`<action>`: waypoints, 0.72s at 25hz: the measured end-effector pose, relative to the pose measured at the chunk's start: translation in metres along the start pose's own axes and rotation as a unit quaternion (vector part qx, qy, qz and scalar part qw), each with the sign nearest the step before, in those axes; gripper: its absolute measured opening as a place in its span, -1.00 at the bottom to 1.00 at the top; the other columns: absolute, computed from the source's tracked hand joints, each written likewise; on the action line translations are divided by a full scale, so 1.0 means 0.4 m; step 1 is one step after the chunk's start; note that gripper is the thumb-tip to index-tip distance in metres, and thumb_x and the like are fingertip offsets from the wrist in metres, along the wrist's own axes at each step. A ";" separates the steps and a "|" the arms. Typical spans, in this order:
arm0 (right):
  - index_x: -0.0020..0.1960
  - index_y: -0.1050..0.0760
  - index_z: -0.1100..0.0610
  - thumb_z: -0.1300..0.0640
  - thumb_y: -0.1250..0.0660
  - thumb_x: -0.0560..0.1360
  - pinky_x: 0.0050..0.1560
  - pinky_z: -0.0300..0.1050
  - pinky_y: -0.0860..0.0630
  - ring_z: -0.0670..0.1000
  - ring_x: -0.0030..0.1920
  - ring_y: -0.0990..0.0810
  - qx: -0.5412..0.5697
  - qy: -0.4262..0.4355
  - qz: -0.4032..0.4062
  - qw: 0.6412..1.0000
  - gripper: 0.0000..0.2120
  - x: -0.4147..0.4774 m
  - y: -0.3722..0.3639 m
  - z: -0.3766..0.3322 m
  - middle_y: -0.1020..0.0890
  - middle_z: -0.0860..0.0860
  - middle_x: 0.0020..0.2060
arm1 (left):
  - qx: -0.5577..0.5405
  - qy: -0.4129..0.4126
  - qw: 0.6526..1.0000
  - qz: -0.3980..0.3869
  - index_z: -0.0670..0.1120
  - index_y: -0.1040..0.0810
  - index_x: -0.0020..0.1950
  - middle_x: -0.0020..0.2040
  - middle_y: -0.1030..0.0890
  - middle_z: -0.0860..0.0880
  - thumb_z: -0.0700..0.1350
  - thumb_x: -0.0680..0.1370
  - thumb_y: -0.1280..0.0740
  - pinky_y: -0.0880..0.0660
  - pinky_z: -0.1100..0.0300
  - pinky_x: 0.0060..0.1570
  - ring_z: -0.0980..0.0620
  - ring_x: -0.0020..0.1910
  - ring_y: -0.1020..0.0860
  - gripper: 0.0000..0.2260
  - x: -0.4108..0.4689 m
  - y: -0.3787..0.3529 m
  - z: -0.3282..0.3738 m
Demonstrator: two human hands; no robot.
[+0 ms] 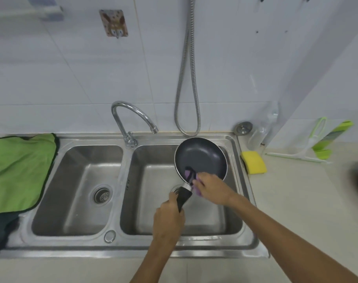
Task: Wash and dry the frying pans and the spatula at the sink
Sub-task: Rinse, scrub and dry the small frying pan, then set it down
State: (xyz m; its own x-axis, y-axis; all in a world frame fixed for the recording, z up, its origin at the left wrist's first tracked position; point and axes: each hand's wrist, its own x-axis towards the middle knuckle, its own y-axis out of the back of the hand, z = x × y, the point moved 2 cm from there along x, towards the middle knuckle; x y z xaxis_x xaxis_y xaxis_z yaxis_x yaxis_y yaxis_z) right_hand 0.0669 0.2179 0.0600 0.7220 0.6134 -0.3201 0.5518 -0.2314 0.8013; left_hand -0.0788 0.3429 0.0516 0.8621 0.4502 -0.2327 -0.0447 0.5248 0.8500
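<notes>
Evidently mid-wash: dark round non-stick frying pan point(200, 155) gripped by left hand point(169, 218), scrubbed with purple cloth point(189, 174) pinched in right hand point(211, 187); drying judged outstanding.

no text, label, brand or number can be read anywhere here.

Single head cam, wide-angle, above & near the sink point(123, 249), facing fwd/down; wall point(72, 68) up top, surface point(72, 270) at btm.
</notes>
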 end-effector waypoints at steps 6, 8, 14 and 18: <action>-0.22 -0.40 0.20 0.07 -0.27 0.66 -0.28 -0.23 -0.36 -0.07 -0.37 -0.46 0.124 -0.110 0.105 0.981 -0.68 -0.220 0.073 0.110 -0.53 -0.01 -0.38 | -0.046 0.042 0.998 -0.027 -0.15 -0.45 0.11 -0.10 -0.66 -0.21 -0.08 0.60 -0.31 -0.56 -0.08 -0.13 -0.29 -0.09 -0.64 -0.83 -0.038 -0.108 -0.028; -0.25 -0.35 0.13 0.11 -0.27 0.66 -0.32 -0.25 -0.33 -0.07 -0.37 -0.46 0.098 -0.167 0.138 0.971 -0.68 -0.322 0.068 0.211 -0.49 -0.02 -0.40 | -0.082 0.033 0.996 -0.005 -0.16 -0.47 0.09 -0.16 -0.66 -0.24 -0.06 0.59 -0.36 -0.48 -0.04 -0.23 -0.34 -0.13 -0.63 -0.80 -0.050 -0.132 -0.008; 0.31 -0.53 0.21 0.18 -0.19 0.65 0.26 0.16 -0.53 0.21 0.19 -0.59 0.069 -0.210 0.007 0.975 -0.71 -0.515 -0.100 0.386 -0.61 0.19 0.22 | -0.153 0.035 0.988 -0.014 -0.15 -0.47 0.04 -0.24 -0.61 -0.16 -0.07 0.58 -0.39 -0.39 0.08 -0.30 -0.22 -0.29 -0.53 -0.81 -0.103 -0.179 0.100; 0.44 -0.46 0.03 0.07 -0.25 0.54 0.29 -0.03 -0.48 0.17 0.33 -0.50 0.007 -0.147 0.038 0.988 -0.54 -0.557 -0.166 0.425 -0.50 -0.06 0.41 | -0.163 0.021 0.986 -0.002 -0.13 -0.44 -0.02 -0.31 -0.56 -0.07 -0.01 0.59 -0.41 -0.38 0.10 -0.37 -0.13 -0.36 -0.51 -0.77 -0.172 -0.218 0.172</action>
State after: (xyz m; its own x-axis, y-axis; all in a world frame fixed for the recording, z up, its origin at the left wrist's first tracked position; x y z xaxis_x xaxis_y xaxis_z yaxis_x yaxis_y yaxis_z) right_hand -0.0596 -0.0319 -0.0076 0.8507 0.3487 -0.3933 0.4950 -0.2797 0.8226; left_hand -0.0994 0.2166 0.0259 0.8410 0.4741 -0.2605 -0.2077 0.7276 0.6538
